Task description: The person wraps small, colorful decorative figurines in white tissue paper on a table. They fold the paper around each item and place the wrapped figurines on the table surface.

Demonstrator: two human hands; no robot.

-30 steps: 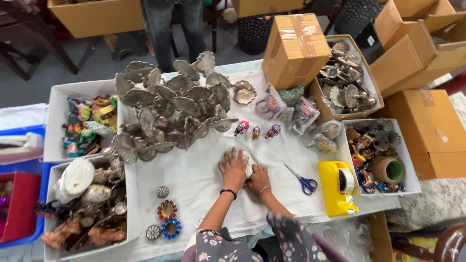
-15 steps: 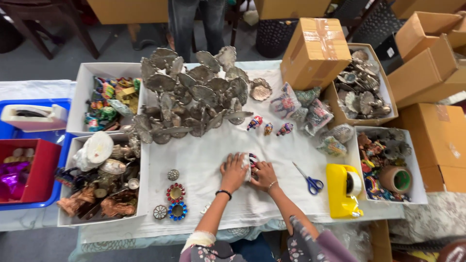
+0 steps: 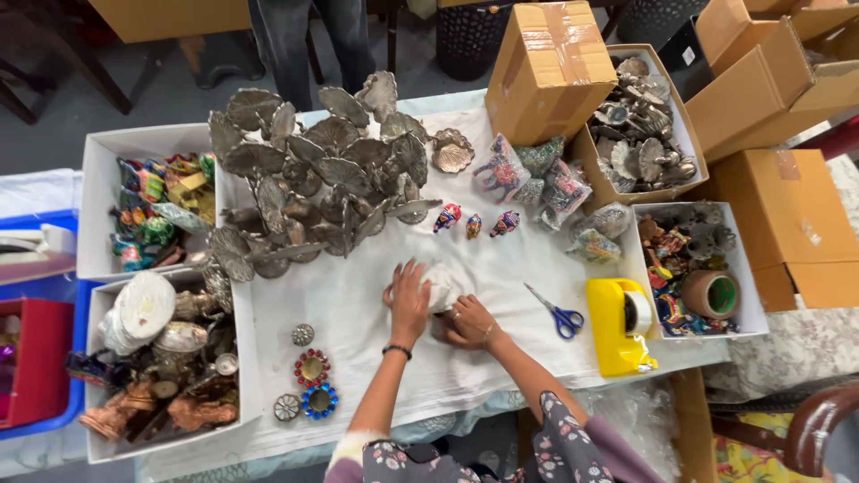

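From the head camera, both hands meet near the middle of the counter (image 3: pixel 358 331), which is draped in white cloth. The left hand (image 3: pixel 410 302) lies palm-down over a white wrapped bundle (image 3: pixel 441 284), fingers spread and pressing on it. The right hand (image 3: pixel 467 324) cups the bundle from below and to the right, its grip curled against the wrapping. Blue-handled scissors (image 3: pixel 557 315) lie just right of the hands, and a yellow tape dispenser (image 3: pixel 619 326) stands beyond them. Three small painted figurines (image 3: pixel 474 222) stand in a row above the bundle. A heap of grey metal leaf shapes (image 3: pixel 313 170) fills the counter's far left.
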